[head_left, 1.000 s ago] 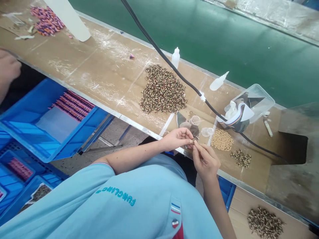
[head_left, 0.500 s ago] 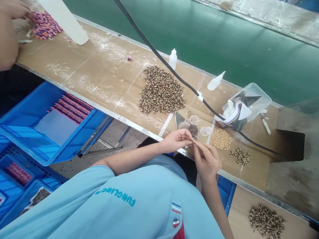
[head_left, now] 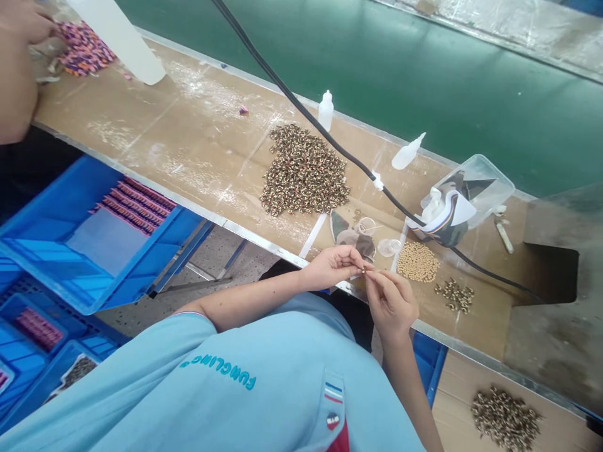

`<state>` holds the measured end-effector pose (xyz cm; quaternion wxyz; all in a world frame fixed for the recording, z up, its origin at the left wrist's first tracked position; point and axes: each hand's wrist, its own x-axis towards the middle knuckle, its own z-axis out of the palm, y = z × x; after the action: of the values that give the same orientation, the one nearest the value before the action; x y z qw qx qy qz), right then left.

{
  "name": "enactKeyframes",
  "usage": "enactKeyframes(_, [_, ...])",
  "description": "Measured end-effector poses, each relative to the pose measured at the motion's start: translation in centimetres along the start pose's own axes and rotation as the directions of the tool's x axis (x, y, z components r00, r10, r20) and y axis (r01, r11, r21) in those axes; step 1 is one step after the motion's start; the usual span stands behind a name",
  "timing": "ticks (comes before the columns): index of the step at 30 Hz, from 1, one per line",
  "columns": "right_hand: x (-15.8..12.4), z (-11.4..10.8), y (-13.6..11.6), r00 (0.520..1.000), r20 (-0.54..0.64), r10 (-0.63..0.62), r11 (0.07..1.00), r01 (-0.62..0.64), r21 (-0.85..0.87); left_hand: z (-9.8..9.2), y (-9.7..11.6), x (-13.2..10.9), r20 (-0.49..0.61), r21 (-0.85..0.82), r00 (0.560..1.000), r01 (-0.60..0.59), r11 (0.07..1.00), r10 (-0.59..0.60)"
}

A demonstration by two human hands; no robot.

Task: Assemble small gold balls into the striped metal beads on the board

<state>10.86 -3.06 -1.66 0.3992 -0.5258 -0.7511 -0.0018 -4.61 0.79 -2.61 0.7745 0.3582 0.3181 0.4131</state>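
Note:
My left hand (head_left: 333, 266) and my right hand (head_left: 392, 300) meet fingertip to fingertip over the table's near edge. Between them they pinch a tiny gold-and-dark piece (head_left: 363, 270), too small to make out fully. Just beyond the fingers lie a camouflage cloth scrap (head_left: 351, 235) and small clear round lids (head_left: 388, 247). To the right of these is a patch of small tan beads (head_left: 418, 262), with a small cluster of dark-and-gold pieces (head_left: 455, 295) beside it. A large heap of similar pieces (head_left: 304, 171) sits further left.
White dropper bottles (head_left: 326, 111) stand and lie along the far edge. A black cable (head_left: 301, 108) crosses above the table. At right is a clear plastic box (head_left: 490, 182). Blue bins (head_left: 101, 251) stand at lower left. Another person's arm (head_left: 16, 75) works by a pink-purple pile (head_left: 87, 49).
My hands stay together with only slight finger movement around the small piece. The other person's hand at upper left has shifted a little.

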Motion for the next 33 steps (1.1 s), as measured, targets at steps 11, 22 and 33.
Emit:
enactKeyframes(11, [-0.1, 0.1, 0.0, 1.0, 0.012, -0.022, 1.0, 0.021, 0.014, -0.2, 0.1, 0.0, 0.02, 0.052, 1.0, 0.011, 0.999, -0.012])
enactKeyframes(22, [-1.3, -2.7, 3.3, 0.939, -0.103, 0.328, 0.934, -0.339, -0.116, 0.2, 0.3, -0.1, 0.018, 0.092, 0.999, 0.043, 0.995, -0.045])
enactKeyframes(33, [-3.3, -6.2, 7.8, 0.861, -0.263, 0.436, 0.774, -0.508, -0.378, 0.2, 0.4, -0.1, 0.019, 0.158, 0.999, 0.039, 0.987, -0.043])
